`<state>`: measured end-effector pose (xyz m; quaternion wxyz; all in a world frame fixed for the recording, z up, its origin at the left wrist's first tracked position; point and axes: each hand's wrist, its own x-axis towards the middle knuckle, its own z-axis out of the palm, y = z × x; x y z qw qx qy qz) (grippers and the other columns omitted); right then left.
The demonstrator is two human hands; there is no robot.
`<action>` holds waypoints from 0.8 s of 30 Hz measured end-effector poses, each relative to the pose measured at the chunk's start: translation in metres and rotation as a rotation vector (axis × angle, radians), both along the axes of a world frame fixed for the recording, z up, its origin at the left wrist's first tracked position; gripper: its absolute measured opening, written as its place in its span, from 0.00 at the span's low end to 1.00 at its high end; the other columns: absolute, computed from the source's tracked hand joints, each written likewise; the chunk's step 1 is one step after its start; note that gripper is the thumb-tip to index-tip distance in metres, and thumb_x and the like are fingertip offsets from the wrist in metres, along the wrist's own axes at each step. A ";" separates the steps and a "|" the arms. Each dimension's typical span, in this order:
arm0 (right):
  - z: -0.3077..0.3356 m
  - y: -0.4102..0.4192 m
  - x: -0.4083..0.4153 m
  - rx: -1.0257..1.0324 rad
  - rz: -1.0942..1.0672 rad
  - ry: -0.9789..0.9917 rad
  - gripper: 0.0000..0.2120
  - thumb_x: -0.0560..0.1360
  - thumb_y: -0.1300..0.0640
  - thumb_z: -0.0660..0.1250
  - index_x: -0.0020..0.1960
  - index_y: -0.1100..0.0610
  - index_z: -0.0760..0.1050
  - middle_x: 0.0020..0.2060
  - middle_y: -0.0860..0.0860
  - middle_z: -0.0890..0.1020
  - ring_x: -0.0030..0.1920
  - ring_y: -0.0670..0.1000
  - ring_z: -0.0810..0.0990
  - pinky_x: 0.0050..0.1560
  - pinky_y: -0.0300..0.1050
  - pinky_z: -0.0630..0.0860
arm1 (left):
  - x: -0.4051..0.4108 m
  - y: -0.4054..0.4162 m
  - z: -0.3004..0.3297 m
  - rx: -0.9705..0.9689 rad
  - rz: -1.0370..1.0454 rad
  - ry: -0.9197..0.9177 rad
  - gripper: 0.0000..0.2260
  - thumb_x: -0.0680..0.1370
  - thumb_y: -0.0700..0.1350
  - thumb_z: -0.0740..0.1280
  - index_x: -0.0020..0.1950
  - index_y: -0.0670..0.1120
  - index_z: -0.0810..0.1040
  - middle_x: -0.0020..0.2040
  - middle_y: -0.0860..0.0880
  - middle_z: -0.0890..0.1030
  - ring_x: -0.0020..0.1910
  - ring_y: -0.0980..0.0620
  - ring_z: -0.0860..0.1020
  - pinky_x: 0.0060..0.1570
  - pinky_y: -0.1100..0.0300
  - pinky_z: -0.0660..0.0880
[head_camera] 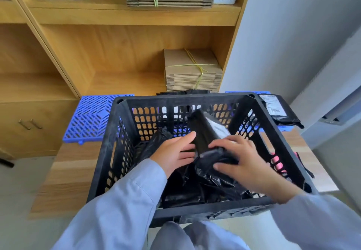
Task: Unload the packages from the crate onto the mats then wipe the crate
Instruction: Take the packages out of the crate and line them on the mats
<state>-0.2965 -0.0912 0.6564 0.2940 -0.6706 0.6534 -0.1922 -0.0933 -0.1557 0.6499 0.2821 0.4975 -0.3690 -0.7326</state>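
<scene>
Both arms reached into the crate (109, 152); left hand (175, 156) and right hand (242, 162) gripped one black package (207, 130) with curled fingers

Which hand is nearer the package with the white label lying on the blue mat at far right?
Right. The right hand grips a black package inside the crate, on the side toward the labelled package; the left hand sits farther across.

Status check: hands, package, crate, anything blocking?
Left hand and right hand both gripping one black package inside crate. More packages beneath. Blue mat beyond, nothing blocking.
</scene>
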 end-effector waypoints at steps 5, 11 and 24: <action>-0.022 0.004 0.013 -0.337 0.223 0.374 0.26 0.68 0.48 0.73 0.64 0.35 0.71 0.69 0.50 0.68 0.65 0.58 0.66 0.59 0.61 0.75 | 0.000 -0.006 0.009 0.058 0.135 0.054 0.14 0.73 0.53 0.73 0.55 0.51 0.77 0.51 0.48 0.80 0.42 0.44 0.85 0.48 0.51 0.81; -0.033 -0.008 0.013 -0.568 0.331 0.444 0.22 0.67 0.53 0.66 0.60 0.40 0.76 0.66 0.55 0.73 0.59 0.62 0.70 0.56 0.63 0.73 | -0.004 0.000 0.001 0.002 0.234 -0.037 0.08 0.72 0.50 0.74 0.49 0.50 0.82 0.39 0.52 0.86 0.41 0.51 0.83 0.57 0.49 0.79; -0.020 -0.080 -0.003 -0.770 0.563 0.308 0.24 0.73 0.53 0.65 0.69 0.43 0.73 0.70 0.57 0.68 0.67 0.64 0.68 0.66 0.70 0.63 | -0.011 -0.029 0.031 -0.132 0.509 -0.029 0.12 0.73 0.39 0.73 0.56 0.40 0.81 0.50 0.42 0.85 0.44 0.46 0.84 0.42 0.55 0.81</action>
